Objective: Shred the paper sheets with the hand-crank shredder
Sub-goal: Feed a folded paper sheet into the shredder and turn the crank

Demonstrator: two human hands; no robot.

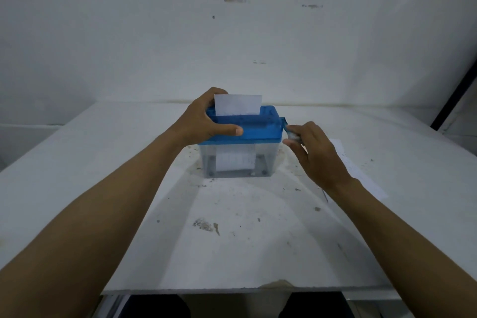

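1. Sitting near the middle of the white, speckled worktop (258, 253), the hand-crank shredder (258, 128) is a small box with a translucent blue lid over a clear bin (268, 160).
2. A white paper sheet (237, 104) stands upright in the slot on the lid, toward its 9 o'clock end, with its lower part down in the cutter.
3. Through the clear wall, white shredded strips (235, 161) hang below the slot inside the bin.
4. The left hand (201, 121) grips the lid at its 9 o'clock end. Its fingers (219, 91) curl over the far edge behind the sheet, and the thumb lies flat along the near face.
5. At the lid's 3 o'clock end a blue crank arm (284, 121) sticks out, ending in a pale knob (293, 137).
6. The right hand (317, 157) pinches that knob between the thumb and curled fingers, with the back of the hand turned up.
7. More paper sheets (361, 170) lie flat on the worktop at about 4 o'clock from the shredder, partly under the right wrist. I cannot tell how many there are.
8. Small dark crumbs and a brownish smear (206, 226) mark the worktop at 6 o'clock from the shredder.
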